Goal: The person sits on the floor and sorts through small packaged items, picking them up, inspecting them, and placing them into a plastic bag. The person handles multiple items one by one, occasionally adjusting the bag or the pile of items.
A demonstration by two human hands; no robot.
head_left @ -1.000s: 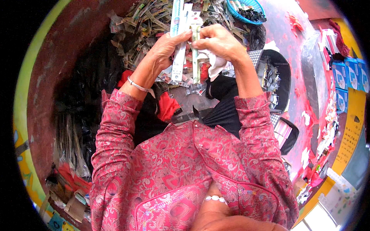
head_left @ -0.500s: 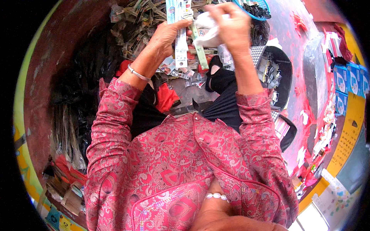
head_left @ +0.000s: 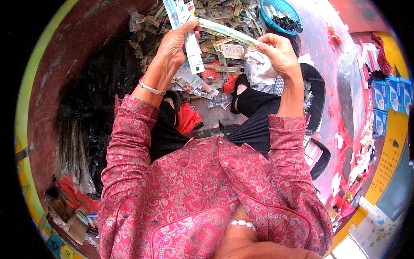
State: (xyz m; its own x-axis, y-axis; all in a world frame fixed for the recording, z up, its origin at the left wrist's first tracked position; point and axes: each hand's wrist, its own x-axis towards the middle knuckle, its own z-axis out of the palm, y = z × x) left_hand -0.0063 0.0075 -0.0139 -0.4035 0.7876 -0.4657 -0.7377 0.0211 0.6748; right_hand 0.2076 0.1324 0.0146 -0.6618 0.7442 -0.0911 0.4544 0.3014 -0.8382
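Observation:
Between my two hands a long pale green printed strip (head_left: 226, 30) is stretched, sloping down to the right. My left hand (head_left: 173, 45) is closed on its left end and on several narrow white and light-blue printed strips (head_left: 194, 56) that stick out above and below the fingers. My right hand (head_left: 278, 54) pinches the other end between thumb and fingers. Under that hand hangs a crumpled white cloth (head_left: 261, 67), seemingly tucked in its lower fingers. Past both hands lies a heap of small flat printed packets (head_left: 215, 49), partly covered by the hands and strips.
A blue plastic basket (head_left: 284, 32) with black scraps stands at the far right. Closer on the right are a black open case (head_left: 317, 97) and a smaller black box (head_left: 317, 157). Black plastic bags (head_left: 99, 86) lie at the left. Red fabric (head_left: 187, 118) sits between my feet.
The green strip has swung from hanging down to being stretched across. My right hand, blurred before with the white cloth, has moved right and down and now pinches the strip's end.

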